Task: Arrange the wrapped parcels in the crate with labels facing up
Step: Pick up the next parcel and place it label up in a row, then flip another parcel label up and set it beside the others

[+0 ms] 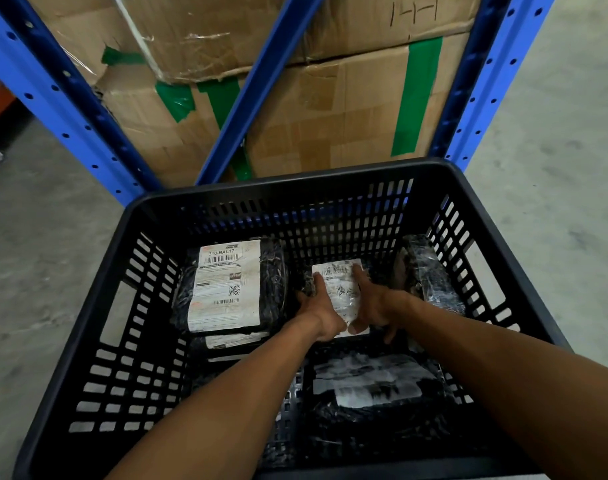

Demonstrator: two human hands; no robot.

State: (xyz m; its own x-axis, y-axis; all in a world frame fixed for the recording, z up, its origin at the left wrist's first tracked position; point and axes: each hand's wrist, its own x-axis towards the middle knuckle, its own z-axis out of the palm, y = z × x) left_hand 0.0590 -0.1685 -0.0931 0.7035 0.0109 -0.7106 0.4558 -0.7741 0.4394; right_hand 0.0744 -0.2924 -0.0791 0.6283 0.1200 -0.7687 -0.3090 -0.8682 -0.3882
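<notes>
While both forearms reach forward and down from the bottom of the head view, the two hands meet over a small parcel (340, 292) at the middle of the black crate (496, 216). The left hand (321, 315) lies along that parcel's left edge, fingers pointing away from the person; the right hand (373, 306) clasps its right edge, fingers spread over the white label, thumb curled at the near end. Both hands are closed around this parcel, whose label faces up. To its left lies a larger parcel (226, 285) in dark wrap, its white label also up and reading 310-BAL17; a further label edge (233, 339) shows just below it. At the right wall a dark parcel (427, 271) leans on its side, no label visible. Nearer the person, under the right forearm, another dark parcel (372, 389) shows a blurred white label. Behind the crate stand blue rack posts (475, 84) and taped cardboard boxes (330, 109) on a grey floor (555, 140).
</notes>
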